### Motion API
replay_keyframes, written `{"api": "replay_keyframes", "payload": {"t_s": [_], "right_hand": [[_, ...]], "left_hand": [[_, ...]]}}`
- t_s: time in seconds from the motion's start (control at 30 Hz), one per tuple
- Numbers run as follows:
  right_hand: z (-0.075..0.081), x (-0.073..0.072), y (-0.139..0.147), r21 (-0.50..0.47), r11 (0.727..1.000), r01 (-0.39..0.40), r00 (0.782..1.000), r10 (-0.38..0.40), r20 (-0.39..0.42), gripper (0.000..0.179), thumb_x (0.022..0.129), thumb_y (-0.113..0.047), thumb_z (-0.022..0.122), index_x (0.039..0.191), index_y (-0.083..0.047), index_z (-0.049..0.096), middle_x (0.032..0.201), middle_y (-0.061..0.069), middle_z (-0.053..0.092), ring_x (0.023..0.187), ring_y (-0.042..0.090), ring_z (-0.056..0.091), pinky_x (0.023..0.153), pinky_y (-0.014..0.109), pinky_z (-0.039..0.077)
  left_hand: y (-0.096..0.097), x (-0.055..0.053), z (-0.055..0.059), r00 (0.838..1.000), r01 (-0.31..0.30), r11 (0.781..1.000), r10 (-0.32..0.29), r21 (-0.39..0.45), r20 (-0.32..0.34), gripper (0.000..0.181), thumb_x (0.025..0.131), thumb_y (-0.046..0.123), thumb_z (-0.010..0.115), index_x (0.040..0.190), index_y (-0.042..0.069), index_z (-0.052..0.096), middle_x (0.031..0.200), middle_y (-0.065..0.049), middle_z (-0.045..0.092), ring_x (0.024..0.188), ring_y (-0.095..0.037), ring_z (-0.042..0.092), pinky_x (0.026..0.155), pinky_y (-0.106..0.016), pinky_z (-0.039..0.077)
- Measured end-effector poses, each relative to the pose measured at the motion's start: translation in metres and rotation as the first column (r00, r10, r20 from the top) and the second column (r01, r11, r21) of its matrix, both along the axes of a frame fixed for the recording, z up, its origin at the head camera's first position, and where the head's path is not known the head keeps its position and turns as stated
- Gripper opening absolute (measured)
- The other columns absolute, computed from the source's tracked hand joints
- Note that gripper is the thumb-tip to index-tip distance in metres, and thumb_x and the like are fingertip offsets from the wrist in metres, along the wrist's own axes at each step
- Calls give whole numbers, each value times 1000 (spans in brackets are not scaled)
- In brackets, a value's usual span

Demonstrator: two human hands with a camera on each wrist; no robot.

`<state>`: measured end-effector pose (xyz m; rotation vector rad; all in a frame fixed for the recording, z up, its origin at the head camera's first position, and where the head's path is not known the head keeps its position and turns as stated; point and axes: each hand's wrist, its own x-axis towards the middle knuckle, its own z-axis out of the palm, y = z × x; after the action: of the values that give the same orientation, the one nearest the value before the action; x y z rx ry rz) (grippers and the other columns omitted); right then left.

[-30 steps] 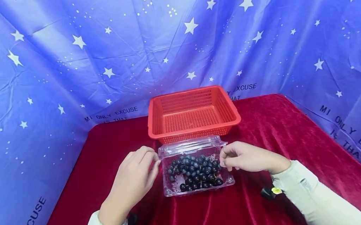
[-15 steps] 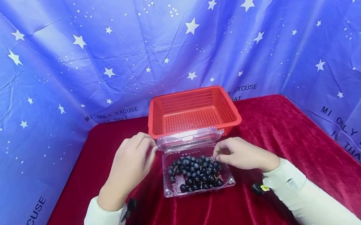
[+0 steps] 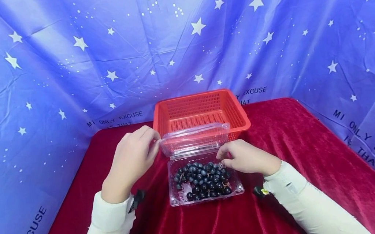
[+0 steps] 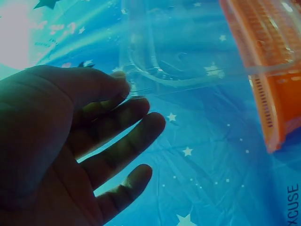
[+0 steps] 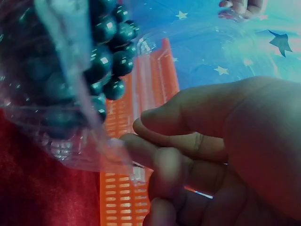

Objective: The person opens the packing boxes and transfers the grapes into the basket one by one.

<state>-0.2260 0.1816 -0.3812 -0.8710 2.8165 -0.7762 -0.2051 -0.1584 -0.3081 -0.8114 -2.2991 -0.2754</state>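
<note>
A clear plastic clamshell box (image 3: pixel 175 198) holds bunches of dark grapes (image 3: pixel 205 180). Its hinged lid (image 3: pixel 197 136) stands raised at the far side, overlapping the basket in the head view. My left hand (image 3: pixel 131 158) pinches the lid's left corner between thumb and index finger; in the left wrist view the other fingers (image 4: pixel 143 134) are spread loosely. My right hand (image 3: pixel 248 158) is at the box's far right corner with fingers loosely bent. In the right wrist view its fingertips (image 5: pixel 134 143) lie right at the clear plastic edge, and nothing shows between thumb and index finger.
A red perforated plastic basket (image 3: pixel 244 121) stands directly behind the box. Dark red velvet cloth (image 3: pixel 301 137) covers the table. A blue star-printed curtain (image 3: pixel 137 62) surrounds the back and sides.
The lid has swung up and back towards the basket, with my left hand moving away from me along with it. My right hand has shifted left and slightly away from me.
</note>
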Motion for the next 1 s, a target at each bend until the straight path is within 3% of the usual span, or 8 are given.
{"api": "replay_keyframes", "payload": {"t_s": [0.2, 0.47, 0.77, 1.0], "right_hand": [[-5, -2, -4, 89, 996, -21, 997, 28, -79, 21, 90, -12, 70, 111, -10, 77, 108, -1, 76, 107, 17, 70, 97, 43, 57], [-17, -2, -12, 217, 974, -67, 976, 109, -187, 25, 88, -8, 68, 110, -15, 80, 108, -3, 77, 105, 15, 73, 93, 41, 59], [-24, -2, -5, 237, 965, -110, 967, 159, -200, 30, 85, -3, 68, 109, -15, 81, 105, -3, 78, 101, 13, 74, 89, 38, 60], [-22, -2, -5, 207, 969, -136, 970, 172, -171, 31, 84, -2, 71, 108, -18, 82, 101, -8, 78, 93, 6, 72, 85, 35, 61]], "left_hand": [[4, -6, 4, 998, -42, 999, 41, 33, 43, 5, 90, 11, 71, 93, 13, 69, 86, -1, 68, 66, -20, 62, 62, -37, 51], [4, -6, -4, 996, -85, 988, 85, 132, 11, 5, 91, 14, 71, 95, 11, 70, 85, -2, 67, 63, -21, 55, 59, -39, 51], [10, -7, -6, 995, -98, 985, 100, 145, -10, 6, 91, 13, 68, 96, 10, 69, 85, -3, 66, 58, -20, 49, 54, -37, 48], [11, -7, -9, 990, -139, 977, 137, 164, 24, 6, 92, 14, 71, 97, 12, 68, 88, -2, 68, 66, -19, 59, 58, -40, 55]]}}
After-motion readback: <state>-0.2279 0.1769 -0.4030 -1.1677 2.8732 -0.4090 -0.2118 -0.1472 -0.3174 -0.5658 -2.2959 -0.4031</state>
